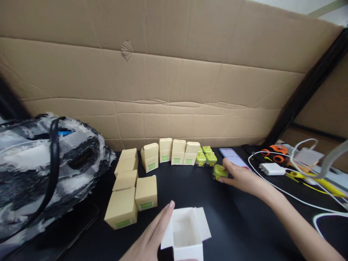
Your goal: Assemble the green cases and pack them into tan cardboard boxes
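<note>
My right hand [239, 175] pinches a small green-lidded container [219, 172] just above the black table, right of centre. At the bottom centre, my left hand [154, 235] is around an open white box [186, 228] with its flaps spread, its fingers against the left side. The inside of the box is white. Behind the held container, several similar green containers [206, 156] stand together. To their left is a row of small cream boxes with open tops [178, 152]. More cream boxes [123, 206] are grouped left of the white box.
A phone [233, 158] lies behind my right hand. A white charger [272, 169], cables, orange scissors [278, 158] and a yellow tool [330, 188] are on the right. A black-and-white fluffy bag [73, 156] fills the left. Cardboard [168, 79] stands behind the table [187, 188].
</note>
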{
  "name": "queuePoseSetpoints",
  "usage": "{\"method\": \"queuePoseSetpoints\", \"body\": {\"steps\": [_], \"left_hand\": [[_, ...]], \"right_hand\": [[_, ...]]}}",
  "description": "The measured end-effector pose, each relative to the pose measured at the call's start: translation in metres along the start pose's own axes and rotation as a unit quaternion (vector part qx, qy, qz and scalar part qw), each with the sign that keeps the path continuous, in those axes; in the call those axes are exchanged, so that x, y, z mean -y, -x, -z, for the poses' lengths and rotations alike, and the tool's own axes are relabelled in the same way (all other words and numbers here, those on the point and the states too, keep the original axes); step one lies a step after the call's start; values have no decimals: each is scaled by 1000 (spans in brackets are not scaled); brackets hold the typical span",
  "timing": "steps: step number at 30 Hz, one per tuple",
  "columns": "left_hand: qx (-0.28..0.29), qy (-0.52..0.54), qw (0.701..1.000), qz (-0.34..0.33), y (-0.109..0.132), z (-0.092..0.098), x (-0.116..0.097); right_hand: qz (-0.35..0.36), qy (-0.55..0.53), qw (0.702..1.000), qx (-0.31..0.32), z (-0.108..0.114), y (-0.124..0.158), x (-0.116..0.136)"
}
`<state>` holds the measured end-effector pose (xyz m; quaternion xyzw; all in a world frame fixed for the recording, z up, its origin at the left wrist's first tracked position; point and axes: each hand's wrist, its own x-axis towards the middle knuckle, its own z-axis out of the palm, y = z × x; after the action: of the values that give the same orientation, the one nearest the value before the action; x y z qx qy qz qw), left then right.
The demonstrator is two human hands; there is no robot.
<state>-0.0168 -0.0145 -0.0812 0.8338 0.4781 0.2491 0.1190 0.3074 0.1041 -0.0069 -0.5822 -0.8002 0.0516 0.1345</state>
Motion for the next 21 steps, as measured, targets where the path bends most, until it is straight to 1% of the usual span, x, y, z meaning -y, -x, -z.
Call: {"method": "queuePoseSetpoints", "body": {"steps": [2, 4, 6, 7, 9, 10, 11, 12, 14, 16, 19, 21], "left_hand": [[7, 21, 1000, 10, -1, -1, 0], [9, 37, 999, 12, -1, -2, 0], [5, 46, 999, 10, -2, -2, -1], [4, 48, 999, 9, -2, -2, -1], [13, 49, 999, 9, -2, 0, -1], [23, 48, 999, 6, -2, 1, -1], [35, 46, 998, 0, -2, 2, 0], [47, 45, 998, -8, -2, 2, 1], [45, 42, 998, -29, -3, 3, 2], [21, 37, 998, -43, -5, 2, 2], [-2, 28, 998, -61, -6, 3, 0], [2, 26, 997, -72, -6, 3, -3]], "right_hand": [[7, -5, 1000, 16, 5, 7, 10], [34, -18, 999, 23, 10, 13, 24], [66, -34, 997, 14, 13, 20, 41], [82, -52, 995, -8, 13, 24, 51], [122, -115, 982, -89, 11, 33, 70], [145, -154, 969, -129, 10, 38, 79], [170, -191, 954, -156, 8, 44, 87], [196, -219, 942, -164, 7, 49, 95], [239, -235, 931, -144, 4, 58, 108], [267, -215, 931, -126, 2, 63, 116], [279, -194, 936, -95, -1, 62, 120], [276, -209, 937, -50, -3, 59, 120]]}}
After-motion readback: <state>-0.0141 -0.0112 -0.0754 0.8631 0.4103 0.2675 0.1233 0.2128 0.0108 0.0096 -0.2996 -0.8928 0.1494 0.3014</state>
